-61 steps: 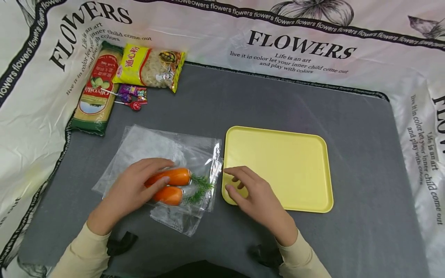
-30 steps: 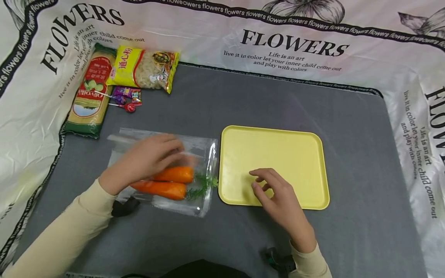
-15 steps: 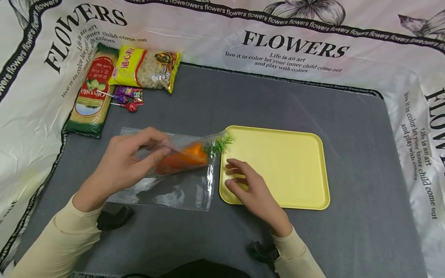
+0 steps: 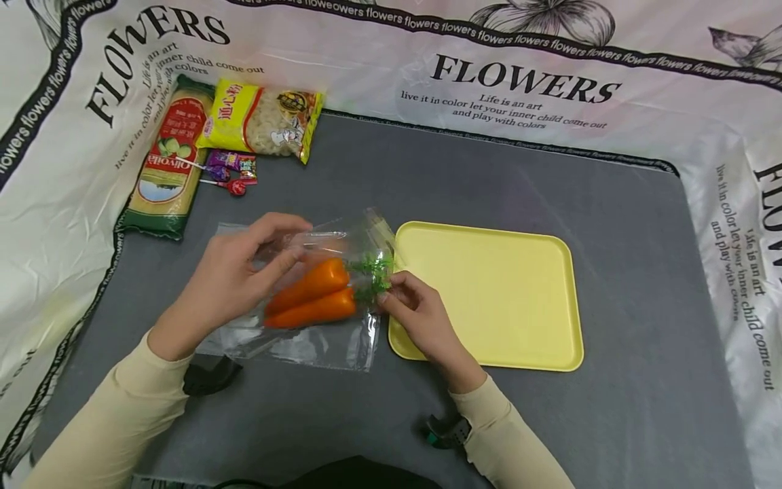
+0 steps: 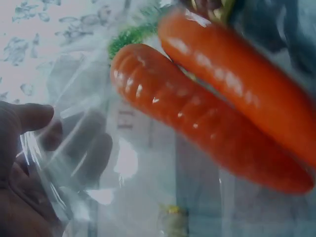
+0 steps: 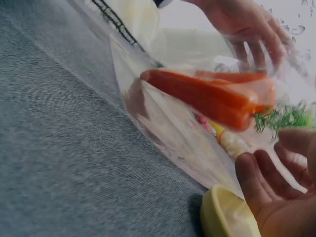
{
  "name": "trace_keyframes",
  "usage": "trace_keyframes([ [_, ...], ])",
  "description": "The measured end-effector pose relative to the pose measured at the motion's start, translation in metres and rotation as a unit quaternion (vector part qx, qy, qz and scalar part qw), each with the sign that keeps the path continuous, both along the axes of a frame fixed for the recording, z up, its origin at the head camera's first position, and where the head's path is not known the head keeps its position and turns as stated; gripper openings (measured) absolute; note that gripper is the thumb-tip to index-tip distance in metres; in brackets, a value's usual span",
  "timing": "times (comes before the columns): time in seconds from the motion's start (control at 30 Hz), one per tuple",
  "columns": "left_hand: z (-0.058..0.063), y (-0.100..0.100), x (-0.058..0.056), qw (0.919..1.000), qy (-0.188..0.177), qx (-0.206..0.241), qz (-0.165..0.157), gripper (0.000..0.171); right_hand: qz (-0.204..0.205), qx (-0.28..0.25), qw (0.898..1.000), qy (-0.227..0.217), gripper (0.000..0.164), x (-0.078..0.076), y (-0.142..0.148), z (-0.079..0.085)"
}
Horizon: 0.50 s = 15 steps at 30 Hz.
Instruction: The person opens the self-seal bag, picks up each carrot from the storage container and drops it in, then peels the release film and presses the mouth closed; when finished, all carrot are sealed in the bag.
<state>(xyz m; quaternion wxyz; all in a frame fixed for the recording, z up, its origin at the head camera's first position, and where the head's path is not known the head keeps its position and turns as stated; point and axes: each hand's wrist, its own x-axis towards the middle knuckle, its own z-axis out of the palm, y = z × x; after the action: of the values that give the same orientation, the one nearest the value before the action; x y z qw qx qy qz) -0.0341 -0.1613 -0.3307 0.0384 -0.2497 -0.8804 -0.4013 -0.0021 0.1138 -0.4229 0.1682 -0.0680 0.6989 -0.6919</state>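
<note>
Clear bag [image 4: 326, 239] with two orange carrots [image 4: 311, 310] inside: a person, the beige sleeves [image 4: 513, 435] and black wrist devices [image 4: 210, 377] lying nearest, is holding it above the grey table [image 4: 635, 285], just left of the yellow tray [image 4: 501, 299]. The left hand [image 4: 229, 278] is pinching the film at the bag's left side between thumb and fingers. The right hand [image 4: 424, 316] is meeting the right side beside the green tops [image 4: 371, 268], thumb and fingers curving; whether they are gripping the film, one cannot tell. The carrots are lying side by side, their tops pointing toward the right hand. More clear film [image 4: 330, 350] is resting beneath on the table. Farther off, two lollipops [image 4: 236, 187] are lying near a green-ended pack [image 4: 168, 159] and a yellow pack [image 4: 269, 122], which are touching. Behind everything, a white cloth [image 4: 366, 68] printed "FLOWERS" is bordering the table.
</note>
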Motion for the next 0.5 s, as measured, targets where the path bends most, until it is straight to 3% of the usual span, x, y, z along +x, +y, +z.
trace_keyframes([
  [0.13, -0.009, -0.001, -0.013, 0.9991, 0.020, -0.038, 0.001, 0.043, 0.021, -0.073, 0.997, -0.028, 0.017, 0.007, 0.002, 0.000],
  [0.23, -0.017, 0.001, -0.022, 0.9980, 0.022, -0.057, -0.012, 0.039, 0.036, -0.127, 0.990, -0.040, 0.017, 0.012, 0.004, 0.002],
  [0.5, -0.025, 0.009, -0.035, 0.9975, 0.022, -0.012, -0.066, 0.023, 0.010, -0.136, 0.991, -0.007, 0.011, 0.023, 0.013, 0.011],
])
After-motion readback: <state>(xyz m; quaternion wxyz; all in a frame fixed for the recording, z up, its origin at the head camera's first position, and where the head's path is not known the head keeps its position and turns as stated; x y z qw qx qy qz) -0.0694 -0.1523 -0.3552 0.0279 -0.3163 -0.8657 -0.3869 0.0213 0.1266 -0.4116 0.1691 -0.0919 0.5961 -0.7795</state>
